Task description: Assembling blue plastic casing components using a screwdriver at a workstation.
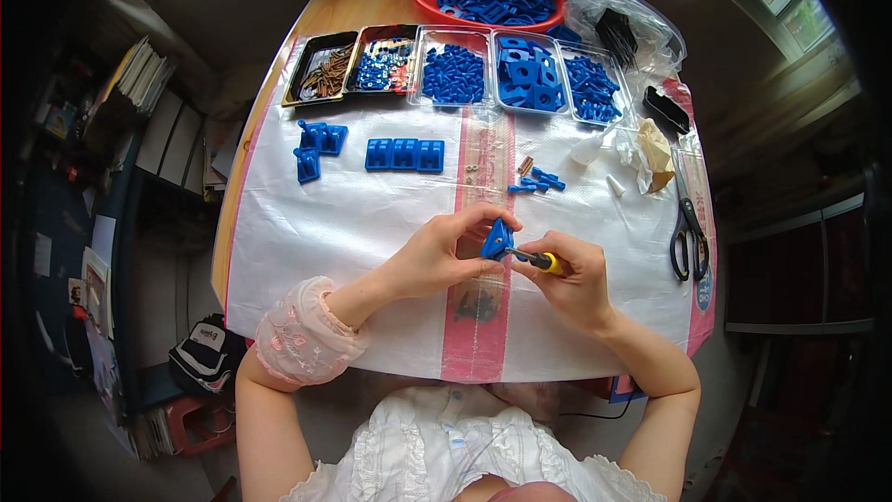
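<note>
My left hand (451, 246) pinches a small blue plastic part (499, 238) between thumb and fingers above the white table cover. My right hand (574, 281) is closed round a screwdriver (544, 262) with a yellow and black handle, its tip against the blue part. Just beyond lie several small blue levers (537, 182), brass-coloured pins (527, 165) and tiny nuts (472, 168). Three blue brackets (404, 155) stand side by side in a row. Farther left is a cluster of blue pieces with knobbed levers (319, 140).
Along the back stand trays of screws (325, 72), mixed small parts (381, 63) and blue pieces (453, 74). Behind them sits a red basin (423, 7) full of blue parts. Black scissors (688, 240), a white bottle (587, 148) and crumpled paper (656, 156) lie at the right.
</note>
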Demonstrator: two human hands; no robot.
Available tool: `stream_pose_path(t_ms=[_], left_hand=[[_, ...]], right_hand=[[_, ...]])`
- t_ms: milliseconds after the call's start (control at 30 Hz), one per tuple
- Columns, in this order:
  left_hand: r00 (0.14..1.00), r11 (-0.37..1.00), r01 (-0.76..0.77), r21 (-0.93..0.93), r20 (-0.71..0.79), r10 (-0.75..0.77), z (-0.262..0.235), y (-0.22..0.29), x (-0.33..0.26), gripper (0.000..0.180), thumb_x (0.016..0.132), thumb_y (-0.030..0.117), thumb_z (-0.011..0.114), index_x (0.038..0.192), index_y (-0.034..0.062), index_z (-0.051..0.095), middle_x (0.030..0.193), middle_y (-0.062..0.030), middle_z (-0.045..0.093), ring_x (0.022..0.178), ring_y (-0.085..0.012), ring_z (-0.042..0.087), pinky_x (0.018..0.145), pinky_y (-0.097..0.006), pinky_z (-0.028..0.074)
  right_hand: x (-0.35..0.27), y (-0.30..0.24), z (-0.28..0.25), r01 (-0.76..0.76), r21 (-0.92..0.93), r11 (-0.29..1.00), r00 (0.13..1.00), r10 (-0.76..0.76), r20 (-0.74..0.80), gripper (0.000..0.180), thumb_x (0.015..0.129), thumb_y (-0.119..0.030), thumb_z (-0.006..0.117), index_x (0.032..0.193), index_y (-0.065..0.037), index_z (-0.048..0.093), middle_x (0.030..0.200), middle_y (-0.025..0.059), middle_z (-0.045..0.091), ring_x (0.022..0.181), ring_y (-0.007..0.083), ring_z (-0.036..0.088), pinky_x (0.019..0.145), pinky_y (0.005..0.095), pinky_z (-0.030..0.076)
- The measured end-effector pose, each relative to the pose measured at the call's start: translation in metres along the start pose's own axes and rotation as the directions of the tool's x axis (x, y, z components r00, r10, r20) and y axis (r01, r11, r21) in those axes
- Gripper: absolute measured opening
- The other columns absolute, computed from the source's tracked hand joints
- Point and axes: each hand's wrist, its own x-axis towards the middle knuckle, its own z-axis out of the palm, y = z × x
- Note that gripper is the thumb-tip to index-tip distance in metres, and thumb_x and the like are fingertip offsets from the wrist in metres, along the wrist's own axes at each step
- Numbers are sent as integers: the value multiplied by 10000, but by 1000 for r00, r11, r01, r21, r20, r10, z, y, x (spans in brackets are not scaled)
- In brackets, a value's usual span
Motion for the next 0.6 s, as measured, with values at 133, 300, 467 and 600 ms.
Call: stream_pose_path(t_ms=[133,300,467,600], left_hand=[[1000,1000,21,0,12,-21,-1,-1,0,520,886,-22,773,1359,48,571,1265,-63,677,1112,-134,681,981,-303,557],[999,999,32,-14,22,-32,0,2,0,511,881,-32,774,1345,43,575,1241,-58,679,1109,-132,680,978,-300,556],[999,998,50,-30,19,-49,1,4,-1,508,866,-26,787,1326,35,580,1204,-53,680,1097,-139,681,968,-301,556],[990,978,-110,176,-63,123,3,5,0,500,848,10,809,1301,53,604,1169,-65,685,1062,-147,685,951,-303,556]], right_hand=[[-1,1,2,14,10,1000,1000,-14,-5,202,829,3,843,995,22,730,777,53,663,664,60,556,553,244,420],[1,0,2,46,8,999,999,-45,-25,206,813,48,841,987,33,731,744,22,602,642,43,481,526,230,354],[2,0,-2,29,-25,999,999,-29,-17,186,824,-5,848,974,12,738,729,21,616,591,47,461,493,246,329],[2,-1,-2,43,-56,998,998,-44,-33,186,830,-36,852,973,-3,738,726,25,634,584,55,489,494,249,355]])
